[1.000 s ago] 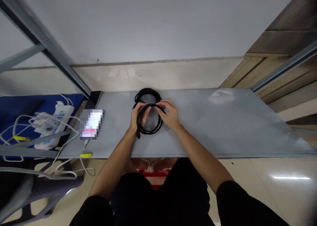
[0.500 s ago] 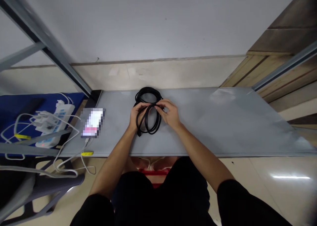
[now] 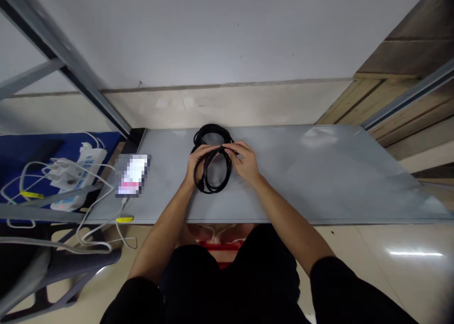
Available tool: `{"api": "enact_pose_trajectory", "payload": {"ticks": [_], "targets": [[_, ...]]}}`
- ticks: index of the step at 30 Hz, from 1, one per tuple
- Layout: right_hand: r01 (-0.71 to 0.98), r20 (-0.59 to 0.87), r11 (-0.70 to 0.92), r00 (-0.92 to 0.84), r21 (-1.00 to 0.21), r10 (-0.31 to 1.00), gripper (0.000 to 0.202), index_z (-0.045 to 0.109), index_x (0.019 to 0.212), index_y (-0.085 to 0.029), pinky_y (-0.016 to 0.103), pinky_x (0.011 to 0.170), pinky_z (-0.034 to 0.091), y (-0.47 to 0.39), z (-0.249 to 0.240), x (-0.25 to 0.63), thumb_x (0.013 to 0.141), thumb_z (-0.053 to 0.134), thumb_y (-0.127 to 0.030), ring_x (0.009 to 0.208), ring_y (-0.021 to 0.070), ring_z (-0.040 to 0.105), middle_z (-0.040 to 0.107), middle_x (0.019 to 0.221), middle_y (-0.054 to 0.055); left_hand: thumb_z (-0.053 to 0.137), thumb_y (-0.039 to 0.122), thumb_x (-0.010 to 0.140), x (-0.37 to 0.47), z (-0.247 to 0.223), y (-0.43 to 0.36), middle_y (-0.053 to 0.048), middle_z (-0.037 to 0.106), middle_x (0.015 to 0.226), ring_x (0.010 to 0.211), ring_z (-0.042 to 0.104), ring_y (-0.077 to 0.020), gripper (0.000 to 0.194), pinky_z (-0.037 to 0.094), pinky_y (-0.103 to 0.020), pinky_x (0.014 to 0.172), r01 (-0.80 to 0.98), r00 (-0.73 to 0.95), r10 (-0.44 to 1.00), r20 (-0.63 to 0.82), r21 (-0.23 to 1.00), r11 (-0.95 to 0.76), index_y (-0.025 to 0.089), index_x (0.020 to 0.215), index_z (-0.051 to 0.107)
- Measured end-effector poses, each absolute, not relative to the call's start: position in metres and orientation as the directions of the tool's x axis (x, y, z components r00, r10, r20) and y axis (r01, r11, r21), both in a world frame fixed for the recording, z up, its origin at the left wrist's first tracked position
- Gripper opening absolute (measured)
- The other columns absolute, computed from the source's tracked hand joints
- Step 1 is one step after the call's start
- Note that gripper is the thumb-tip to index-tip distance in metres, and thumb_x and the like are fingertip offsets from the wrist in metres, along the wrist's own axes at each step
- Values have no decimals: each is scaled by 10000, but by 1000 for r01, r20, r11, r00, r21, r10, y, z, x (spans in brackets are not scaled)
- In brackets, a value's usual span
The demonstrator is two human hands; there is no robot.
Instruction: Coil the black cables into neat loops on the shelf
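A black cable [image 3: 230, 169] lies in loops in front of me, over the grey tabletop [image 3: 301, 177]. My left hand [image 3: 197, 162] is closed on the left of the near loops, its fingers reaching along their top. On the other side my right hand [image 3: 244, 159] pinches the same loops at their upper right, the fingertips of both hands nearly meeting. A second bundle of black cable loops [image 3: 213, 127] rests just beyond the hands, and whether it is one piece with the near loops I cannot tell.
A pixelated phone [image 3: 133, 175] lies to the left with a white charging cord. Farther left, a white power strip [image 3: 80, 179] full of plugs rests on a blue surface. Metal frame posts [image 3: 95, 97] rise at both ends. A dark stool [image 3: 71, 272] stands at lower left.
The near loops have drawn together into a rounder ring between my hands. The cable end that hung at the lower left has shifted up and inward. Both hands stay almost in place.
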State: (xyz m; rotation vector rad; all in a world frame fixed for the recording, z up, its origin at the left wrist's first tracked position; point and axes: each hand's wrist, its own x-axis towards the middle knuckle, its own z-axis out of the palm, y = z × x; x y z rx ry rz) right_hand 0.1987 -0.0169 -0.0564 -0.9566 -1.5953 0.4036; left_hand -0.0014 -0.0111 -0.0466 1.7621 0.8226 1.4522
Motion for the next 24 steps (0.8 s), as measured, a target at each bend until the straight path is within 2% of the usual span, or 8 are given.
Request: {"api": "enact_pose_trajectory", "payload": {"ticks": [4,8,13,18,21,24], "targets": [[352,684,641,-3,-682,729,359,856,1146,-296,366,766,662,-16,-59,199,1111,610,-556,884,217,735,789,1003,73,821,452,991,0,-50,-11,-132,847,1244,1163,808,-272,296,666,-435,1058,-58,200,840,504,862,-504,217,1164,871],[316,677,646,-16,-695,736,359,848,1123,-293,356,736,659,-18,-59,198,1101,623,-573,861,213,739,802,998,70,844,471,973,1,-58,-10,-131,849,1200,1148,812,-274,329,662,-444,1080,-68,202,853,481,876,-478,201,1162,838],[322,621,588,1,-742,784,404,820,1094,-276,341,744,660,-17,-60,198,1080,618,-625,872,208,755,808,1004,68,850,520,958,1,-61,-10,-98,831,1179,1094,815,-245,376,680,-402,987,-163,199,892,407,911,-379,217,1168,780],[265,559,519,106,-813,822,458,768,1117,-267,321,668,652,-10,-65,203,1033,642,-699,883,219,769,810,1029,77,802,511,1011,1,-50,-14,-72,829,1117,1102,815,-236,330,663,-403,997,-198,111,914,391,910,-365,227,1145,701],[209,511,477,157,-854,845,481,734,1135,-276,320,660,660,-6,-67,204,1006,659,-733,884,218,767,799,1026,68,722,485,1075,1,-50,-12,-67,813,1081,1041,817,-224,309,666,-375,913,-225,16,906,423,884,-409,222,1212,636],[134,465,446,185,-885,866,488,725,1169,-287,332,674,678,-6,-68,204,989,681,-738,883,214,760,786,1036,56,615,460,1135,1,-53,-9,-93,807,1088,1003,812,-223,320,653,-376,886,-139,-20,893,451,883,-449,197,1312,571]]}}
